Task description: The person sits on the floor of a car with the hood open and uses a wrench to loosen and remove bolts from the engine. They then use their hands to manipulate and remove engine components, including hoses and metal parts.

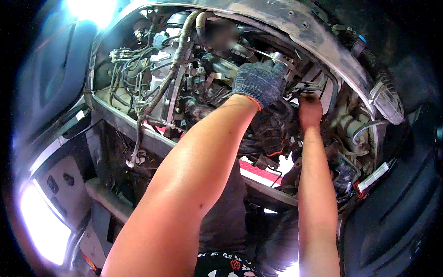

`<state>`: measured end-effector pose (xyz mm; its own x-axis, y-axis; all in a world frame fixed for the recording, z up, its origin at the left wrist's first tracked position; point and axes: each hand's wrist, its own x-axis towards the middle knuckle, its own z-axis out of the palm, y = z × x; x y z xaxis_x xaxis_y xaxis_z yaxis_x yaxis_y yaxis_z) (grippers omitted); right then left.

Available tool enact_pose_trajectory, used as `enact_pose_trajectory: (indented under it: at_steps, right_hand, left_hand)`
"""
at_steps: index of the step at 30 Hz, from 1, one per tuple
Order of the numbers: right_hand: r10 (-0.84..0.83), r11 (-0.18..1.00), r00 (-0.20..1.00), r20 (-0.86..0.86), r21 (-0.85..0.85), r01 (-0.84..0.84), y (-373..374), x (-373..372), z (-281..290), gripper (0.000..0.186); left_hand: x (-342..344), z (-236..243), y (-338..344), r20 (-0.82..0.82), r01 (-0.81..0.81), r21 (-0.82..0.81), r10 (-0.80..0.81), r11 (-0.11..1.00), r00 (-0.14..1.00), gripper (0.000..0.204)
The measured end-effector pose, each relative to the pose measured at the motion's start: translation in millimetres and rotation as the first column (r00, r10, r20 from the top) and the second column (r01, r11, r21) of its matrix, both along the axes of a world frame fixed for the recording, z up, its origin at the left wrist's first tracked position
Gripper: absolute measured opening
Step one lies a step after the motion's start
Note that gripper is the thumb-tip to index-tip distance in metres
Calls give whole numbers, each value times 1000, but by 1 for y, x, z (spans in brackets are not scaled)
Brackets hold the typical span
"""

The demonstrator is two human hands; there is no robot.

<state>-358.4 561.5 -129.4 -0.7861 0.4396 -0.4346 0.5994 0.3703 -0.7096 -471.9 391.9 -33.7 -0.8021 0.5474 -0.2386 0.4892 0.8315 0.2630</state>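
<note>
My left hand (pixel 260 84), in a dark grey knit glove with an orange cuff, is closed in a fist over the upper middle of an engine bay. Just beyond its knuckles a silver metal piece (pixel 278 57) sticks out; the fist hides what it grips. My right hand (pixel 310 110) is bare and reaches among dark hoses and a pale metal panel (pixel 326 87). Its fingers are dark and blurred, so their grip does not show. Below and between the hands lies a second dark glove (pixel 271 134) with an orange cuff.
Left of the hands stand the engine's silver cover (pixel 161 67) and a ribbed hose (pixel 173 69). A front crossbar (pixel 159 142) runs nearer me. At the right are a headlight (pixel 386 102) and a white-and-red light bar (pixel 373 177). A blurred patch covers the far middle.
</note>
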Motion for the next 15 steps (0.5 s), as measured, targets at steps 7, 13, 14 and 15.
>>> enact_pose_trajectory:
  at_steps: [7,13,14,15]
  right_hand:
    - [-48,975,999,-21,-220,43,6,-8,4,28]
    - [-161,913,987,-16,-382,143,9,-3,14,22]
    - [-142,909,990,-25,-398,120,10,-2,14,22]
    - [-105,919,994,-26,-384,87,13,-1,12,25]
  left_hand:
    - [-1,-4,3,-7,7,19,-6,1000,1000,39]
    - [-1,-1,0,17,-11,14,11,1000,1000,41]
    - [-1,0,0,32,-17,1,17,1000,999,41]
    - [-1,-2,0,-3,-9,11,9,1000,1000,40]
